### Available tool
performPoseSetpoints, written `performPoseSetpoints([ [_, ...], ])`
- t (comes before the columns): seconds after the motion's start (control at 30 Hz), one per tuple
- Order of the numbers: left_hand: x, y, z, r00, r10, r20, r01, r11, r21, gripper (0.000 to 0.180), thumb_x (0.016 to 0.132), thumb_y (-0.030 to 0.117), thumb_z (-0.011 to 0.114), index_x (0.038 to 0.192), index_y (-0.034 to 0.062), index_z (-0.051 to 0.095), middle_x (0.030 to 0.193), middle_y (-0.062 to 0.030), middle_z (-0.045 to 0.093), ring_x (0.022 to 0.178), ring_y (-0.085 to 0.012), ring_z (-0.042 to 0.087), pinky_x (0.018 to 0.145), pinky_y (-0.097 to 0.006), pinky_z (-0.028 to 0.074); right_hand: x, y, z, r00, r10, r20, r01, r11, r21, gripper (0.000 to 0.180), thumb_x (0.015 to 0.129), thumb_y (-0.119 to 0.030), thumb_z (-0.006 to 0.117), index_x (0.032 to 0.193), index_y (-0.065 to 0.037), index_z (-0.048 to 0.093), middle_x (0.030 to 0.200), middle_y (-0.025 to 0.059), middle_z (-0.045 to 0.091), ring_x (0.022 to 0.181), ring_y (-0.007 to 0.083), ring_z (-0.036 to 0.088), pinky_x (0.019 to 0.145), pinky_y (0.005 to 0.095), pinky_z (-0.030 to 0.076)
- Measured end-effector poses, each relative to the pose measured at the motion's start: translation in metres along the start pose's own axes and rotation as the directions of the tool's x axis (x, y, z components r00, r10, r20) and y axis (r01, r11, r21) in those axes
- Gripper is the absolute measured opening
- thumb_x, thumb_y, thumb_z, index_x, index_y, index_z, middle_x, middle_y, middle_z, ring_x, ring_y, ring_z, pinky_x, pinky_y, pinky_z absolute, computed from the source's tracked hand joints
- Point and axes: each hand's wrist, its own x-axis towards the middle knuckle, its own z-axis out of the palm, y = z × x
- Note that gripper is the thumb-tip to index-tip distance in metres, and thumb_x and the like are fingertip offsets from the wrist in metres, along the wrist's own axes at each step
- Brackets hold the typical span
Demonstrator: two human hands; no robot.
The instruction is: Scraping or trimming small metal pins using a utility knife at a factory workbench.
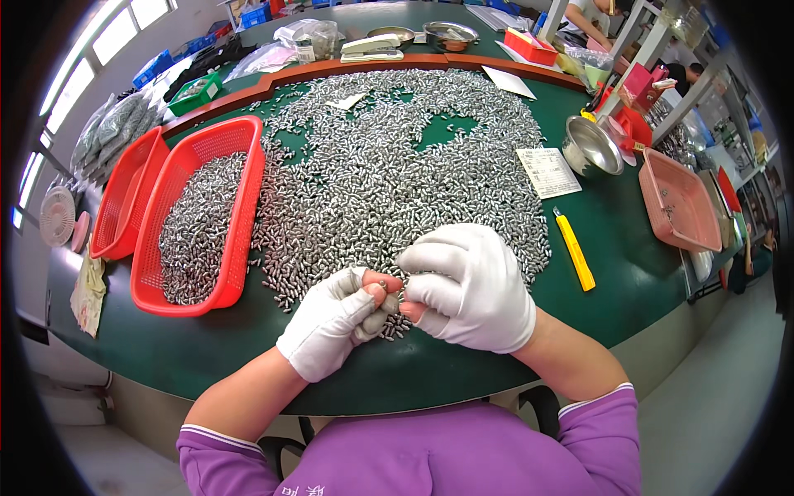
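Note:
A broad heap of small shiny metal pieces (372, 190), each short and rounded, covers the middle of the green table. At the heap's near edge both my hands, in white gloves with some bare fingertips, are close together. My left hand (327, 322) is closed, pinching one small metal piece (382, 284) between thumb and forefinger. Just right of it, my right hand (475, 289) is palm down over the heap with its fingers curled inward; what its fingertips hold, if anything, is hidden. A few loose pieces lie below, between the hands.
On the left, a red plastic basket (247, 194) holds many similar pieces, beside another red basket (124, 198). To the right lie a yellow utility knife (574, 250), a written sheet (547, 173), a steel bowl (591, 147) and a pink basket (662, 161). A wooden rail (451, 61) borders the far side.

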Motion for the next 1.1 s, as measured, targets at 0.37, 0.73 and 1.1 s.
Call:
performPoseSetpoints([
  [0.37,0.000,-0.001,0.004,0.998,0.035,-0.051,-0.032,0.998,0.063,0.020,0.093,0.024,0.069,0.103,0.0073,0.062,0.080,-0.0003,0.059,0.060,-0.0077,0.041,0.056,-0.022,0.034,-0.003,0.000,0.005,1.000,0.006,0.022,-0.005,0.999,-0.037,0.024,0.065,-0.015,0.077,0.082,-0.010,0.062,0.089,0.0050,0.062,0.075,0.0265,0.064,0.056,0.0371,0.050],
  [0.73,0.001,-0.002,-0.001,0.999,0.050,-0.012,-0.050,0.998,0.044,0.021,0.094,0.026,0.068,0.104,0.0076,0.062,0.085,-0.0011,0.062,0.062,-0.0068,0.044,0.057,-0.021,0.035,-0.003,0.003,0.003,1.000,0.001,0.003,-0.001,1.000,0.009,0.021,0.069,-0.011,0.077,0.084,-0.009,0.061,0.086,0.0054,0.062,0.068,0.0256,0.063,0.051,0.0354,0.048],
  [1.1,0.000,-0.004,-0.003,0.997,0.042,0.067,-0.041,0.999,-0.009,0.019,0.093,0.022,0.070,0.102,0.0071,0.063,0.087,-0.0038,0.064,0.063,-0.0081,0.047,0.057,-0.021,0.035,-0.003,0.001,0.007,1.000,-0.010,0.000,0.010,0.999,0.044,0.016,0.072,-0.015,0.074,0.078,-0.008,0.061,0.077,0.0052,0.062,0.061,0.0230,0.062,0.046,0.0338,0.047],
])
